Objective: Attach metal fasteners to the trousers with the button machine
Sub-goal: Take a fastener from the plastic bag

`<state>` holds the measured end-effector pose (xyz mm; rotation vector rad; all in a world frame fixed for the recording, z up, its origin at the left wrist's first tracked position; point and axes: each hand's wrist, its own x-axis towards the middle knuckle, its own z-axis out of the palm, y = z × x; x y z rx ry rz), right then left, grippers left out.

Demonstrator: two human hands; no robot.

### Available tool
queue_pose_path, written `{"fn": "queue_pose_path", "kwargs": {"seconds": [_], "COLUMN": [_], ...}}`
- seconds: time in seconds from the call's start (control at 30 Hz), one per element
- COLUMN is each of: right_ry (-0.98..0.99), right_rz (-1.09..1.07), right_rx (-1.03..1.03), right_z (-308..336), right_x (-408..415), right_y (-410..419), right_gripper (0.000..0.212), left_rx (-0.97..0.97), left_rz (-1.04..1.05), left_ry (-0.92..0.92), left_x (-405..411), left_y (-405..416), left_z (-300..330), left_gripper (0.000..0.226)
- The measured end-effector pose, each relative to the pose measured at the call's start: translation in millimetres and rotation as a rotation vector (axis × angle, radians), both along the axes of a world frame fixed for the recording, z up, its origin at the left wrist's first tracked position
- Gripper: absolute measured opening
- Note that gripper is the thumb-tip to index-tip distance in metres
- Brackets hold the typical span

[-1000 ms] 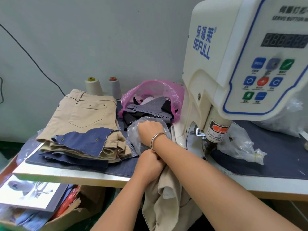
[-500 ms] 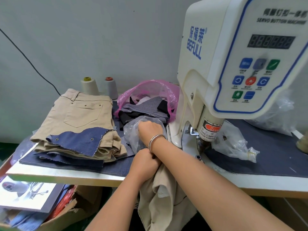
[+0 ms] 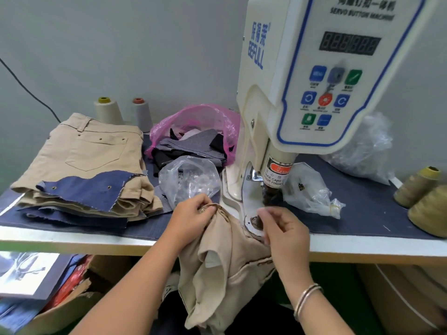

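Having pulled back out of the clear plastic bag of metal fasteners (image 3: 191,180), right hand (image 3: 283,229) now pinching something small, blurred, beside the die. Left hand (image 3: 193,220) pinching the crumpled beige trousers (image 3: 225,267) at the table edge (image 3: 96,240). Towering behind, white button machine (image 3: 302,93).

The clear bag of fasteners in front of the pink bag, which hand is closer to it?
Left. The left hand grips the beige trousers just below the clear bag of fasteners, almost touching it. The right hand is further right, at the button machine base.
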<state>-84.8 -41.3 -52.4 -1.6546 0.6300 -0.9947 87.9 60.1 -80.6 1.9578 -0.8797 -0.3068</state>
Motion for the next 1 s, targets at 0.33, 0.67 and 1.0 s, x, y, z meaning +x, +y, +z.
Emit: {"fn": "queue_pose_path", "kwargs": {"seconds": [0.33,0.67,1.0], "right_ry": [0.17,0.227,0.35], "right_rz": [0.153,0.188,0.114], "right_rx": [-0.099,-0.273,-0.71], "right_z": [2,-2,4], "right_x": [-8,-1,-11], "right_y": [-44,-53,-54], "right_gripper": [0.014,0.026,0.016], "left_rx": [0.007,0.001,0.003], "left_rz": [0.019,0.019,0.014], "left_ry": [0.001,0.007,0.002], "left_x": [-2,-1,-3], "left_y": [0,-1,1], "left_z": [5,2,2], "left_gripper": [0.011,0.014,0.014]}}
